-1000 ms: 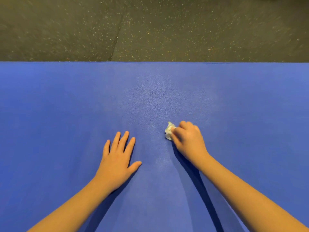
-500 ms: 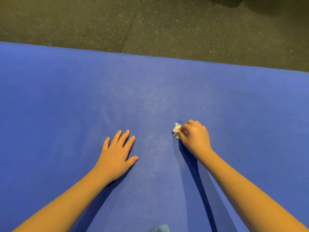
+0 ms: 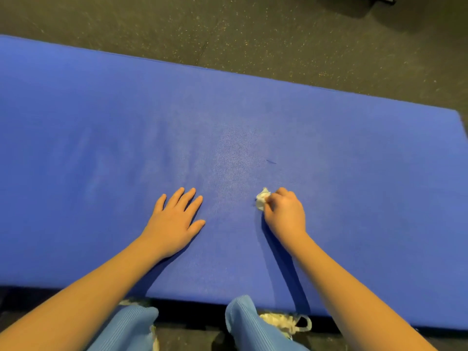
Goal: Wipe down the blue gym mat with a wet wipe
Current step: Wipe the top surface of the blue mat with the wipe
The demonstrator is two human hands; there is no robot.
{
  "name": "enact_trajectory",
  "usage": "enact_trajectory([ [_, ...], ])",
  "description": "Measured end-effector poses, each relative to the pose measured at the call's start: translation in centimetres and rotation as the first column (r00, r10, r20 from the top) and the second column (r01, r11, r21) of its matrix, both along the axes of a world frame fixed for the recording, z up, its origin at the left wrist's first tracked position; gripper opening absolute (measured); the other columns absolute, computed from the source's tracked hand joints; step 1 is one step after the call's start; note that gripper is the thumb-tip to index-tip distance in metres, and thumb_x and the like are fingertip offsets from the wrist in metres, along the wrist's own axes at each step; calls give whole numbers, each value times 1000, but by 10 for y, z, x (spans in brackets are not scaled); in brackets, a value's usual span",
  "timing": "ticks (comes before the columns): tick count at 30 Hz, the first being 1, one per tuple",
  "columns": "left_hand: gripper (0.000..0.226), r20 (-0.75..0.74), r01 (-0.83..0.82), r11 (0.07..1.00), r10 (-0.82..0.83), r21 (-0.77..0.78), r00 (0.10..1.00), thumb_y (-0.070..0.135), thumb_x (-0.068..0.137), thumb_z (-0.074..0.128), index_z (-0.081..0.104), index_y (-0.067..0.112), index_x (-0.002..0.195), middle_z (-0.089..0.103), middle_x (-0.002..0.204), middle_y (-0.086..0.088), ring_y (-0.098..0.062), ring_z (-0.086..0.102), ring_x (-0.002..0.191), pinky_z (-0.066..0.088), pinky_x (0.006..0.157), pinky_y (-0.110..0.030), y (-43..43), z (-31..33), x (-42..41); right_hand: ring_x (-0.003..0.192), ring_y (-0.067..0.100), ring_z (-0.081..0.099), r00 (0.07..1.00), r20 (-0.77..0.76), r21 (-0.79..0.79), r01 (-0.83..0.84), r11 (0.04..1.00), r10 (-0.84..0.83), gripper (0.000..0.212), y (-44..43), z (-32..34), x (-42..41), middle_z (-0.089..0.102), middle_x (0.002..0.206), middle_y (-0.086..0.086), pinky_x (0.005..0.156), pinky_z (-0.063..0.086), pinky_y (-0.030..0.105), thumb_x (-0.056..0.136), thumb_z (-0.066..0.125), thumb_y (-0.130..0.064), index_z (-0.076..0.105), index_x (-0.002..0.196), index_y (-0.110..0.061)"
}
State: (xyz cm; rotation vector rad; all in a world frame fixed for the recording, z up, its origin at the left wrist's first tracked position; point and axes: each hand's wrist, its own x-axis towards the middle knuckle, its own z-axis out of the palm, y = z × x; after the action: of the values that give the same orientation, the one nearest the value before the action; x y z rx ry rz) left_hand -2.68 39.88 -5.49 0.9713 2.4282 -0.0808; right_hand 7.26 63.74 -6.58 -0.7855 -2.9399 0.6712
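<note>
Head view shows the wet wipe (image 3: 262,200) crumpled into a small white wad, pinched in the curled fingers of your right hand (image 3: 285,216) and pressed to the blue gym mat (image 3: 354,173), nearer your edge than the far one. Judged light, limp and prone to bunching, the wipe is best held across its bulk under the fingertips; the padded mat likely yields under pressure. Your left hand (image 3: 174,221) lies flat on the mat beside it, fingers spread, holding nothing; speckled dark floor (image 3: 253,34) lies beyond.

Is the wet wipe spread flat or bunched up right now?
Bunched up: the wet wipe shows as a crumpled white wad beside the right hand's curled fingers.
</note>
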Motion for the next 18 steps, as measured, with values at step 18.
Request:
enact_trajectory([
  [18,74,-25,-152,983,155,99,988,61,92,11,19,20,154,9,161,0,-23,0,149,1,117,-47,10,0,44,71,22,54,944,11,-142,-324,935,329,9,-21,33,78,54,74,-6,58,37,29,80,67,-24,72,75,-18],
])
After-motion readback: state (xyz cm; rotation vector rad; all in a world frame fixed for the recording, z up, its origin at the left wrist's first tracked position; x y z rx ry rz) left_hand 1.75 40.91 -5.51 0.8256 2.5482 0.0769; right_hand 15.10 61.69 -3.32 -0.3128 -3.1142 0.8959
